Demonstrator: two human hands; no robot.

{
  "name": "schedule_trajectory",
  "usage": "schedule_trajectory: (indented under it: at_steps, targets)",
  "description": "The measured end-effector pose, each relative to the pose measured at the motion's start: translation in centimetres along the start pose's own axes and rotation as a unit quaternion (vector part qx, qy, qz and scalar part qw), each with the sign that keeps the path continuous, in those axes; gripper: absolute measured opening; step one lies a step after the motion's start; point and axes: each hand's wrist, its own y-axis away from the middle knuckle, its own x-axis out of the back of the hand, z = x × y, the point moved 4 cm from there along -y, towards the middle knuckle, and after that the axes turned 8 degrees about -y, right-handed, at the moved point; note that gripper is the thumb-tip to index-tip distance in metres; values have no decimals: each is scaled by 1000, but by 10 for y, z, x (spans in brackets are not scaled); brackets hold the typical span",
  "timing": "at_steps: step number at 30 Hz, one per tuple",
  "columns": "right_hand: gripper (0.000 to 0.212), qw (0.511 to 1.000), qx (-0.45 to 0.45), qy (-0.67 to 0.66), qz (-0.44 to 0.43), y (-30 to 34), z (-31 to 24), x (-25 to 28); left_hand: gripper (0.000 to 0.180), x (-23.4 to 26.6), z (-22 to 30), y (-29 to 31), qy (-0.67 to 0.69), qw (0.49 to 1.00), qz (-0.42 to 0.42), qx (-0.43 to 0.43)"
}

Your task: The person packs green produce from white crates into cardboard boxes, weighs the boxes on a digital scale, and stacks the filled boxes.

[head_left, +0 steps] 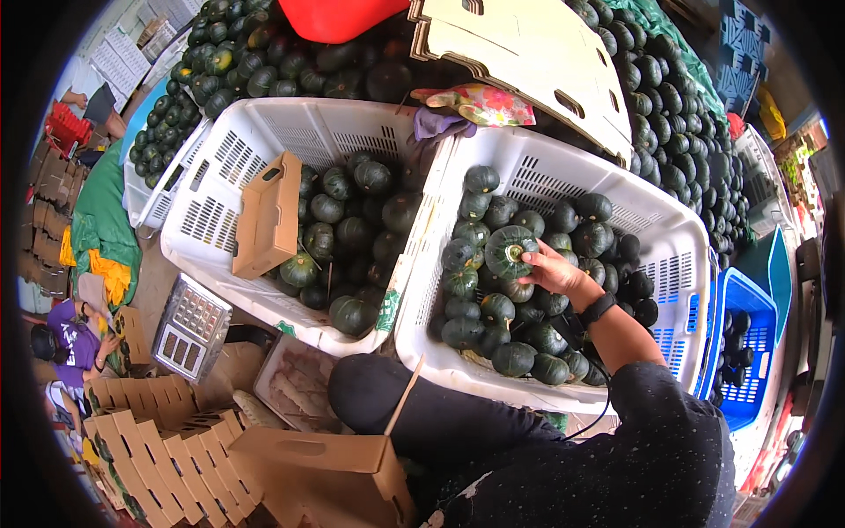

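Note:
My right hand [560, 269], with a dark band on its wrist, grips a small round green pumpkin [509, 253] with pale stripes. The thumb and fingers press on its right side. It is above several dark green pumpkins [497, 310] that fill much of the right white crate [407, 352]. My left hand does not show anywhere. To the left stands another white crate [189, 255], with more pumpkins [356, 233] and a small brown cardboard box [268, 216] lying against its left wall.
An open cardboard box [308, 466] stands by my knee, beside stacked cartons [167, 466]. A scale [191, 327] sits left of the crates. Behind are flat cardboard sheets [519, 53], a floral glove [484, 104] and heaped pumpkins [669, 114]. A blue crate [748, 352] is at right; another person [70, 339] at far left.

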Motion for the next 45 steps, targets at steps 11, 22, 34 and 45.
schedule_trajectory:
  at_steps: [11, 22, 34, 45]
  targets:
    - [57, 716, 63, 674, 171, -42, 50, 45, 31, 51, -35, -148, -229, 961, 126, -88]
    - [82, 554, -118, 799, 201, -93, 60, 2, 36, -172, -23, -276, -305, 921, -141, -199]
    - [55, 998, 9, -64, 14, -7, 39, -68, 70, -179, 119, -135, 198, 957, -80, -196]
    - [35, 880, 263, 357, -170, 26, -11, -257, 62, -91, 176, -88, 616, 756, -75, -209]
